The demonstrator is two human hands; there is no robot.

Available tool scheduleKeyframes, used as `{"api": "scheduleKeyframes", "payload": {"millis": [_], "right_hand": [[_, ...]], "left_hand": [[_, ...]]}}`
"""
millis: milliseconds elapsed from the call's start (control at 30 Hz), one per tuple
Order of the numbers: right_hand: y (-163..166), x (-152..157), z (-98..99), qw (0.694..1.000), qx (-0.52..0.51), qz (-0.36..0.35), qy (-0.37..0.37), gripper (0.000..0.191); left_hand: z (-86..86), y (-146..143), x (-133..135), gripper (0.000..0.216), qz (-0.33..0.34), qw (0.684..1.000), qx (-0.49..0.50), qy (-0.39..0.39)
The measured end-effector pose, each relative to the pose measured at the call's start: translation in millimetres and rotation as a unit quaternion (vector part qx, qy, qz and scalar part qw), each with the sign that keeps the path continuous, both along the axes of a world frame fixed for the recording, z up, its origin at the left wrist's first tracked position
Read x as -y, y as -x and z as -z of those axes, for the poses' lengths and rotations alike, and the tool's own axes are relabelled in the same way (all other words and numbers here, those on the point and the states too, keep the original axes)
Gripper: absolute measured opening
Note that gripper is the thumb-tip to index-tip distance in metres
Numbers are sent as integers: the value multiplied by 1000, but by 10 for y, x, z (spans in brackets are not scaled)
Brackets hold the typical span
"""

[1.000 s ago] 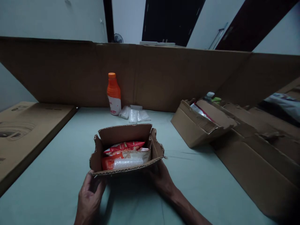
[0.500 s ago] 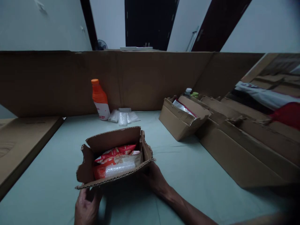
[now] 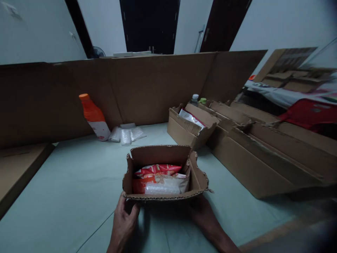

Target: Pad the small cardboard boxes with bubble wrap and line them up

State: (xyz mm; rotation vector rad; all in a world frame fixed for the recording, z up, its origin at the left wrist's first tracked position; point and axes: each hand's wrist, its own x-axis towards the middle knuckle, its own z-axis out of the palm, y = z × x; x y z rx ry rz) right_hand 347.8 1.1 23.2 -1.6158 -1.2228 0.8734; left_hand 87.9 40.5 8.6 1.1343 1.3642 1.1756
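Observation:
An open cardboard box [image 3: 165, 153] is held between my two hands above the pale green cloth. Inside it lie red snack packets [image 3: 158, 170] and a folded piece of bubble wrap [image 3: 162, 189]. My left hand [image 3: 125, 218] grips the box at its near left corner, with the thumb in front and the other fingers partly hidden behind it. Under the near right side, my right hand [image 3: 202, 212] supports the box; its fingers are hidden beneath the cardboard.
An orange-capped bottle [image 3: 95, 117] leans near folded bubble-wrap pieces [image 3: 125, 136] at the back left. A smaller box [image 3: 181, 130] with packets stands back right, beside long cardboard boxes [image 3: 252, 165]. A cardboard wall [image 3: 158, 84] runs along the back; a flat carton [image 3: 23, 168] lies left.
The held box has moved right in view and sits more level than before. Both hands have travelled with it. The view has turned slightly to the right.

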Motion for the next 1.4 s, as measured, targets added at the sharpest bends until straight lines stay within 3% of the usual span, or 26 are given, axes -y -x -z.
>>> {"api": "scheduleKeyframes", "payload": {"millis": [167, 267, 467, 733, 1067, 1400], "right_hand": [[-165, 148, 53, 999, 36, 30, 10, 46], [-217, 203, 79, 997, 54, 46, -37, 45], [-309, 228, 157, 992, 75, 78, -69, 40], [-402, 204, 357, 987, 100, 97, -85, 57], [-436, 72, 393, 986, 85, 101, -105, 61], [-401, 83, 318, 986, 98, 88, -105, 53]], "left_hand": [[-32, -173, -171, 38, 50, 999, 5, -9], [-100, -234, -300, 41, 90, 996, 20, -4], [-148, -411, -607, 46, 84, 996, 31, -22], [-143, -633, -940, 46, 109, 991, 44, -56], [1, -674, -895, 41, 73, 994, 48, -64], [-50, -702, -1088, 38, 98, 992, 30, -73]]}}
